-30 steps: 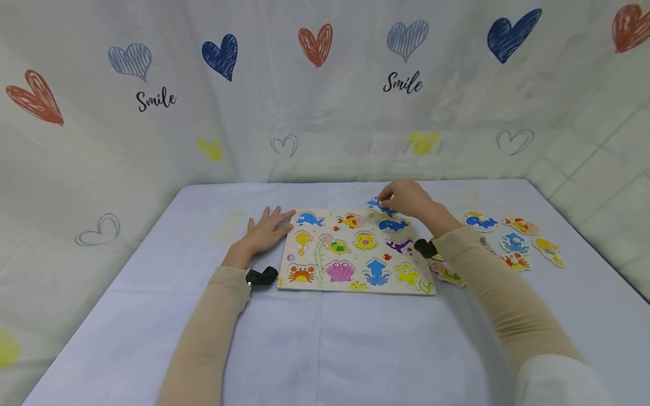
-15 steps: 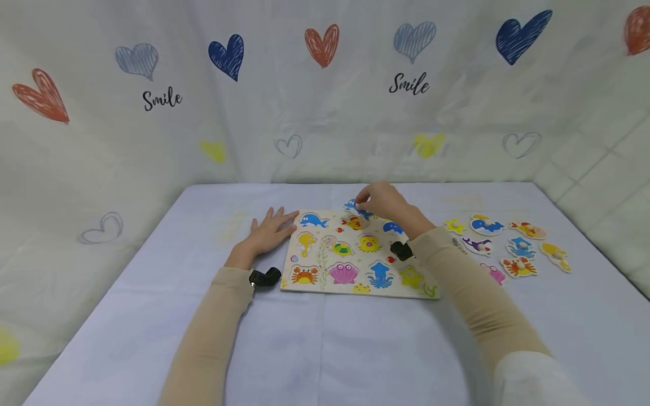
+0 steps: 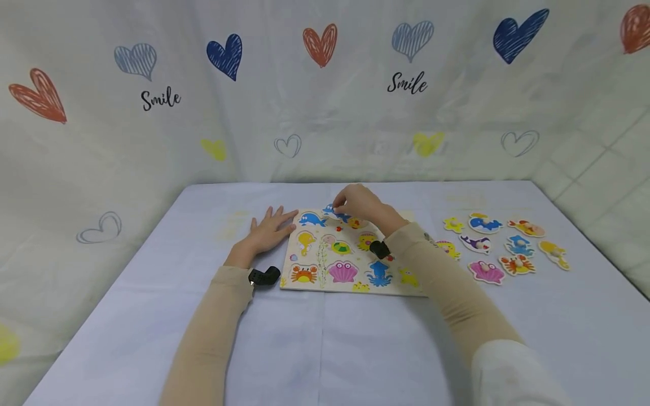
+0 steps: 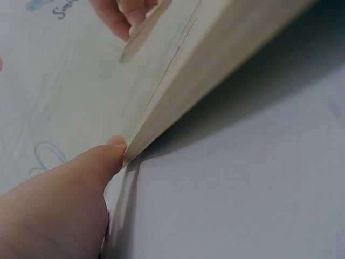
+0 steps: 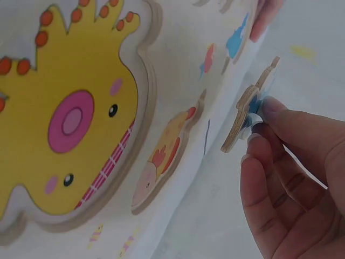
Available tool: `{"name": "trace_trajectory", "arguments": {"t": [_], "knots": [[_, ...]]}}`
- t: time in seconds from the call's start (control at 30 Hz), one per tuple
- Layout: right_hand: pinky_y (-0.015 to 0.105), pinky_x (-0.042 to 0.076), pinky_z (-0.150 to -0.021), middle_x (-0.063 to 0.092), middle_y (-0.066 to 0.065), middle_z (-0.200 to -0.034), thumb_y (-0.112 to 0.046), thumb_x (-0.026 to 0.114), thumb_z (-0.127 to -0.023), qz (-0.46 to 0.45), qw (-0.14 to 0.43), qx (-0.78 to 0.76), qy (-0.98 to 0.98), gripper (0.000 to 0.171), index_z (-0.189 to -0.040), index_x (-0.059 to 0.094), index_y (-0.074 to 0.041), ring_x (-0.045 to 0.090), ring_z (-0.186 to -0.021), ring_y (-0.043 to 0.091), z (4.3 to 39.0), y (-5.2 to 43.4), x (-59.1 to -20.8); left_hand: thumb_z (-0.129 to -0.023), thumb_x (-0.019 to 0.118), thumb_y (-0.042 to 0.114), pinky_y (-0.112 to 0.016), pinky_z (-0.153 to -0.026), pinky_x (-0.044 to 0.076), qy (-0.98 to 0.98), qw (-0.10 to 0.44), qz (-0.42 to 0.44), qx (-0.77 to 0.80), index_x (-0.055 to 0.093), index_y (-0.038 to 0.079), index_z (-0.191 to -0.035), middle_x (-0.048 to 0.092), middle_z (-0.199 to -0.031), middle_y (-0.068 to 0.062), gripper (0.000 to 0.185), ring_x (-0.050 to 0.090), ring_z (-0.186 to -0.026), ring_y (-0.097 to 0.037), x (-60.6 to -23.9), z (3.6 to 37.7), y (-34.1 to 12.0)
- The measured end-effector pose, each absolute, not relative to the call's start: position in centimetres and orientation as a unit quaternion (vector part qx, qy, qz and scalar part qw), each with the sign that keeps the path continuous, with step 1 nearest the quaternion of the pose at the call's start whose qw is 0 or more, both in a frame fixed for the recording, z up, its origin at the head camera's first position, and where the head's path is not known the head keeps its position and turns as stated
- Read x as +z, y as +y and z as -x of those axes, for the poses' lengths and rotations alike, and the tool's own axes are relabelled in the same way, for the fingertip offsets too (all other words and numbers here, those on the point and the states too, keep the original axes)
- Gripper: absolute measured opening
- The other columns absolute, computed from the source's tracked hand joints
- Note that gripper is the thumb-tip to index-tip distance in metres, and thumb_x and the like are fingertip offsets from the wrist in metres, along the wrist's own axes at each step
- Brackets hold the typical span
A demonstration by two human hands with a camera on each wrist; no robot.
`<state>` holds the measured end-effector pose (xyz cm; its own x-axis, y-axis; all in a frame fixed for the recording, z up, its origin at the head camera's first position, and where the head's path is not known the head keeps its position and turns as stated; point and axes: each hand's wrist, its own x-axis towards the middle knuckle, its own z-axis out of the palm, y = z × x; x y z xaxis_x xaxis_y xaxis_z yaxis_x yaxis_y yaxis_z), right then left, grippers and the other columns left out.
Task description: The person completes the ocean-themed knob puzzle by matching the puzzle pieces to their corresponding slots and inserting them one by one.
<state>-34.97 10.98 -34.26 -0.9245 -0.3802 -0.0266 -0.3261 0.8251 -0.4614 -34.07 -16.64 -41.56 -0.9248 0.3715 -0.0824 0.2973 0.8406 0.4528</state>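
The right hand (image 3: pixel 361 205) pinches a blue whale puzzle piece (image 3: pixel 333 212) by its small knob; in the right wrist view the fingers (image 5: pixel 272 108) curl round the knob and the flat wooden piece (image 5: pixel 245 116) hangs edge-on, clear of the puzzle board (image 3: pixel 310 282). From the head view the piece hovers over the far edge of the board, just right of the blue whale recess (image 3: pixel 311 219) at the far left corner. The left hand (image 3: pixel 269 228) lies flat with straight fingers spread on the table (image 3: pixel 325 349), its thumb touching the board's left edge, as the left wrist view shows at the thumb tip (image 4: pixel 110 148).

To do this step well, the person would probably do best to level the piece first, since it is tilted steeply and would catch on the recess rim if lowered that way. The whale's head and tail should be turned to match the outline printed in the recess before the piece comes down. A light pinch on the knob allows a small twist to seat it. The left hand bracing the board edge should help to stop the board sliding away on the cloth. The yellow octopus recess (image 5: pixel 70 113) and fish recess (image 5: pixel 161 162) lie close by, so the piece needs carrying left past them. The other loose pieces (image 3: pixel 503 245) lie well apart on the right.
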Motion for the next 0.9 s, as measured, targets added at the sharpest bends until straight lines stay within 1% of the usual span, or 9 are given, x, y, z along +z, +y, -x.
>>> {"name": "trace_trajectory", "arguments": {"t": [0.2, 0.3, 0.47, 0.9], "knots": [[0.039, 0.052, -0.099, 0.071, 0.009, -0.116, -0.016, 0.069, -0.101, 0.171, 0.090, -0.228, 0.954, 0.024, -0.122, 0.075, -0.007, 0.064, -0.103, 0.024, 35.2, 9.4, -34.6, -0.108, 0.038, 0.054, -0.070, -0.115, -0.010, 0.956, 0.083, -0.173, 0.222, 0.029, 0.028, -0.164, 0.006, -0.171, -0.016, 0.062, -0.009, -0.155, -0.039, -41.7, 34.1, -16.6], [0.038, 0.052, -0.099, 0.071, 0.009, -0.117, -0.016, 0.068, -0.101, 0.174, 0.095, -0.231, 0.953, 0.024, -0.123, 0.075, -0.007, 0.063, -0.104, 0.024, 35.2, 8.8, -34.6, -0.108, 0.038, 0.054, -0.070, -0.115, -0.010, 0.956, 0.087, -0.171, 0.223, 0.028, 0.028, -0.164, 0.005, -0.171, -0.015, 0.062, -0.010, -0.155, -0.039, -41.6, 34.1, -16.6], [0.037, 0.052, -0.097, 0.071, 0.009, -0.118, -0.017, 0.068, -0.101, 0.181, 0.097, -0.236, 0.950, 0.025, -0.124, 0.074, -0.008, 0.063, -0.103, 0.023, 35.3, 8.2, -34.7, -0.108, 0.037, 0.055, -0.071, -0.114, -0.010, 0.954, 0.088, -0.174, 0.226, 0.028, 0.029, -0.164, 0.005, -0.171, -0.015, 0.062, -0.010, -0.155, -0.039, -41.5, 34.1, -16.5], [0.035, 0.053, -0.095, 0.071, 0.006, -0.111, -0.020, 0.068, -0.101, 0.216, 0.087, -0.191, 0.954, 0.023, -0.119, 0.076, -0.008, 0.063, -0.099, 0.020, 35.9, 6.2, -35.1, -0.108, 0.038, 0.054, -0.072, -0.114, -0.010, 0.955, 0.091, -0.171, 0.226, 0.028, 0.029, -0.164, 0.005, -0.171, -0.015, 0.062, -0.010, -0.155, -0.040, -41.4, 34.1, -16.5]]}}
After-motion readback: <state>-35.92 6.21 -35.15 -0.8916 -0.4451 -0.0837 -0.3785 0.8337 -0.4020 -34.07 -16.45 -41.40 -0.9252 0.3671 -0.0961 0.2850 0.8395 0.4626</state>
